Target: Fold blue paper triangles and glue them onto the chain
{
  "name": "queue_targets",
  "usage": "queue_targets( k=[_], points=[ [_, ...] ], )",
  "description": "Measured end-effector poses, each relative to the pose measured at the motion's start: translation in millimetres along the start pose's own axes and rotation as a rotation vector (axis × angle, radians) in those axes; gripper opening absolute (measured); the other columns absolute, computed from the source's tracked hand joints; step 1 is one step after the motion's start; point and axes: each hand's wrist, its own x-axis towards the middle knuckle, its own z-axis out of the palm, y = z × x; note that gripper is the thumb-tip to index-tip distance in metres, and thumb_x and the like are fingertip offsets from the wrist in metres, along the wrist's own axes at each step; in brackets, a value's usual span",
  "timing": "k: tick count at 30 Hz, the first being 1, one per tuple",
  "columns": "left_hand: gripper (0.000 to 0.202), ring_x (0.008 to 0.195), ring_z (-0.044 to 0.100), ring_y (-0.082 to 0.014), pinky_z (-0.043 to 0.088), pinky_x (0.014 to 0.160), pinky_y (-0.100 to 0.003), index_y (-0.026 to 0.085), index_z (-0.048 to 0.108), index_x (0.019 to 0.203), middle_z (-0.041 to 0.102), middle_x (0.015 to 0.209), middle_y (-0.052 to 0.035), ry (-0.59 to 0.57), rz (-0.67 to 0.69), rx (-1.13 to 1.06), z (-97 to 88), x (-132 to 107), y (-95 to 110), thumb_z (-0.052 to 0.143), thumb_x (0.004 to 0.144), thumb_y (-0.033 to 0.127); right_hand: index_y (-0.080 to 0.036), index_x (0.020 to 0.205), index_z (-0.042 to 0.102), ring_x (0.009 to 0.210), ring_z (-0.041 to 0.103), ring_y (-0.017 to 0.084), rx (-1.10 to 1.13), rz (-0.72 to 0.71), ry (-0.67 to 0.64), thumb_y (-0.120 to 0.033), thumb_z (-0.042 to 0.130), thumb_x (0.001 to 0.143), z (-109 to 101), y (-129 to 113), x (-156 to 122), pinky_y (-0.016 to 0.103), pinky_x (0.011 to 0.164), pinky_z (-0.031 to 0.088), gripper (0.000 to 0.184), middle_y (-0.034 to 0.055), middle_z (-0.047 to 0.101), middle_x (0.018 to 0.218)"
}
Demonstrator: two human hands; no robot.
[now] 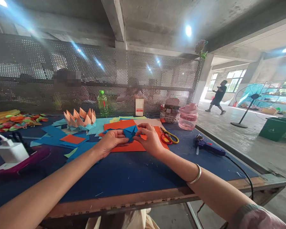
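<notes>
A small folded piece of blue paper (130, 132) is held up between my two hands, above the orange paper sheets (133, 147). My left hand (113, 141) pinches its left side between thumb and fingers. On its right side, my right hand (149, 136) grips the edge with thumb and fingertips. Left of my hands lie loose blue paper sheets (50, 140) with an orange paper rectangle (72, 139) on top. Behind them stands a ring of pointed peach paper folds (79, 117) on a light blue base.
Scissors (169, 136) lie right of the orange sheets, and a glue gun (209, 147) with a cord lies near the right edge. A pink jug (188, 117), a basket (169, 113) and a green bottle (103, 104) stand behind. A white charger (13, 152) is at left. Someone (219, 95) walks beyond.
</notes>
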Motion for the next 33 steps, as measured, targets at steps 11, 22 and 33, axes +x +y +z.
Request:
queue_targets(
  k=[11, 22, 33],
  points=[
    [0.043, 0.089, 0.073, -0.0239, 0.055, 0.09, -0.038, 0.017, 0.072, 0.087, 0.079, 0.083, -0.004, -0.034, 0.016, 0.043, 12.6, -8.1, 7.8, 0.09, 0.05, 0.03, -0.02, 0.075, 0.062, 0.076, 0.06, 0.015, 0.169, 0.179, -0.077, -0.026, 0.065, 0.083, 3.3, -3.5, 0.4, 0.027, 0.07, 0.045, 0.011, -0.0004, 0.067, 0.078],
    [0.039, 0.092, 0.071, -0.0232, 0.05, 0.096, -0.04, 0.018, 0.073, 0.091, 0.078, 0.088, -0.0041, -0.077, 0.095, 0.091, 15.3, -10.7, 10.6, 0.086, 0.055, 0.025, -0.019, 0.074, 0.06, 0.071, 0.056, 0.014, 0.151, 0.146, -0.057, -0.024, 0.065, 0.082, 0.4, -7.2, 0.1, 0.026, 0.066, 0.042, 0.011, 0.0001, 0.066, 0.077],
    [0.038, 0.086, 0.072, -0.0216, 0.055, 0.087, -0.036, 0.018, 0.074, 0.087, 0.078, 0.085, -0.0035, -0.009, 0.083, 0.084, 14.7, -7.3, 4.6, 0.088, 0.055, 0.032, -0.02, 0.071, 0.059, 0.07, 0.055, 0.013, 0.142, 0.109, -0.035, -0.022, 0.067, 0.081, 2.5, -8.8, -0.7, 0.025, 0.066, 0.042, 0.013, -0.001, 0.063, 0.074]
  ],
)
